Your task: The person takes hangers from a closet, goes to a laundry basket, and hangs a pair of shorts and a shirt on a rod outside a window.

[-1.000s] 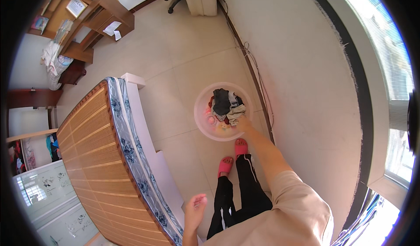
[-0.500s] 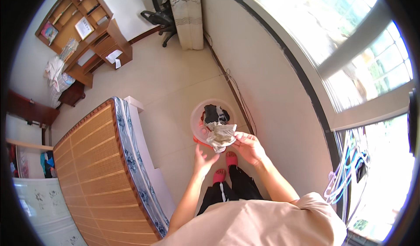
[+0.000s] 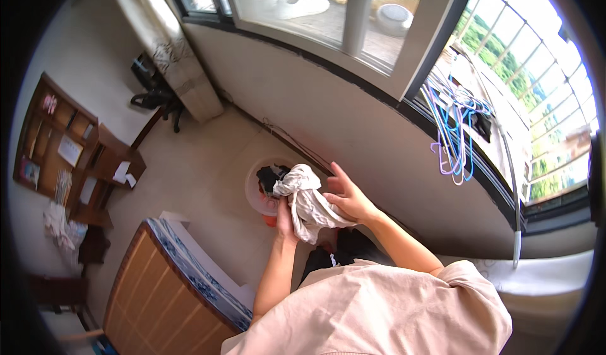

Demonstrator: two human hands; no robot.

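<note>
A crumpled off-white garment (image 3: 306, 206) hangs between my hands, bunched and twisted; its kind is not clear from its folds. My left hand (image 3: 286, 222) grips it from the left side, its fingers partly hidden by the cloth. At the garment's right edge is my right hand (image 3: 348, 198), with its fingers stretched out and apart and the palm side against the cloth. Beyond and below, a round pale basin (image 3: 251, 194) stands on the floor, holding dark clothes (image 3: 270, 177). The garment covers part of the basin. Something orange-red (image 3: 270, 220) shows at the basin's near side.
To my right, several plastic hangers (image 3: 456, 131) hang in a cluster at the open window. A bed with a woven mat (image 3: 151, 279) stands at the left. Farther off are a wooden desk (image 3: 107, 159), a black chair (image 3: 158, 99) and a curtain (image 3: 183, 77). Cables run along the wall.
The garment has come up from over the basin, closer to me, and looks larger. My left hand has taken hold of it; my right fingers have spread. The view has turned toward the window.
</note>
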